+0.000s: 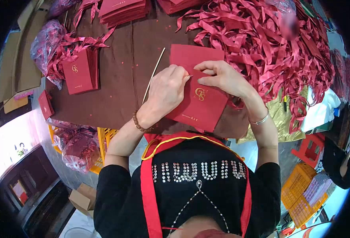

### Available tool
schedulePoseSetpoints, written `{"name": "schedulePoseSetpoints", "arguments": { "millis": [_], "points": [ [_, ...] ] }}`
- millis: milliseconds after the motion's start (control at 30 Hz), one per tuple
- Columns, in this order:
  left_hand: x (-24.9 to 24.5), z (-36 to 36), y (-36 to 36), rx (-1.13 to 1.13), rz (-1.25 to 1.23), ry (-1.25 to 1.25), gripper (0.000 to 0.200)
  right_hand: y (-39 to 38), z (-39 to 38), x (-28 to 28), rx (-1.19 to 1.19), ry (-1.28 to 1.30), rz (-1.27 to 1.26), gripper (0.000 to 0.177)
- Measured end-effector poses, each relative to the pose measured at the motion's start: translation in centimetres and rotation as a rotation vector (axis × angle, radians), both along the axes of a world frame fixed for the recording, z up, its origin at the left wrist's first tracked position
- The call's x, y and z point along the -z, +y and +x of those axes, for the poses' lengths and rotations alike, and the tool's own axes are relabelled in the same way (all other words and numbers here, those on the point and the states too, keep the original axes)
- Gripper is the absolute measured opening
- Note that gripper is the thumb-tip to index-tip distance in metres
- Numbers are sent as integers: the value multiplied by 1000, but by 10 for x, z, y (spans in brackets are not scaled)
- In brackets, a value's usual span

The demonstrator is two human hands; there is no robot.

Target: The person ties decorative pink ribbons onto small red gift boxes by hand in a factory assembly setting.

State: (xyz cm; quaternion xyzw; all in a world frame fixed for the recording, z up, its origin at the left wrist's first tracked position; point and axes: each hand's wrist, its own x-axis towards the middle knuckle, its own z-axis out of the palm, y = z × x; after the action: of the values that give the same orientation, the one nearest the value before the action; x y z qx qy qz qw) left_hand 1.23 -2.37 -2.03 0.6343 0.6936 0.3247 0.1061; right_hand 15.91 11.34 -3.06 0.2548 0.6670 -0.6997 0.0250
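Note:
A red paper bag (206, 107) with gold lettering lies flat and slightly turned on the table in front of me. My left hand (167, 85) is closed in a pinch over its left side. A small, thin pointed tip sticks out from those fingers, too small to name. My right hand (221, 77) rests over the bag's upper right part, thumb and forefinger apart with nothing visible between them. Just left of my left hand runs a thin pale stick (156, 69), partly hidden behind the hand and wrist.
A large heap of red ribbons (258, 43) covers the right of the brown-covered table (119, 79). Stacked red bags (123, 12) lie at the back. More red bags (78, 75) stand at left beside a plastic-wrapped bundle (46, 45). Yellow crates (297, 184) are on the floor.

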Motion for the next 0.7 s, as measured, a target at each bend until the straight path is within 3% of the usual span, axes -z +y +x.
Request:
{"name": "schedulePoseSetpoints", "arguments": {
  "millis": [233,400,700],
  "points": [
    [-5,0,4,9,-76,56,7,-3,1,-5,1,-3,-4,35],
    [-11,0,6,15,-154,84,7,-6,2,-11,-9,-11,187,40],
    [-15,8,8,52,-153,236,7,-16,5,-16,-10,31,310,36]
  ]
}}
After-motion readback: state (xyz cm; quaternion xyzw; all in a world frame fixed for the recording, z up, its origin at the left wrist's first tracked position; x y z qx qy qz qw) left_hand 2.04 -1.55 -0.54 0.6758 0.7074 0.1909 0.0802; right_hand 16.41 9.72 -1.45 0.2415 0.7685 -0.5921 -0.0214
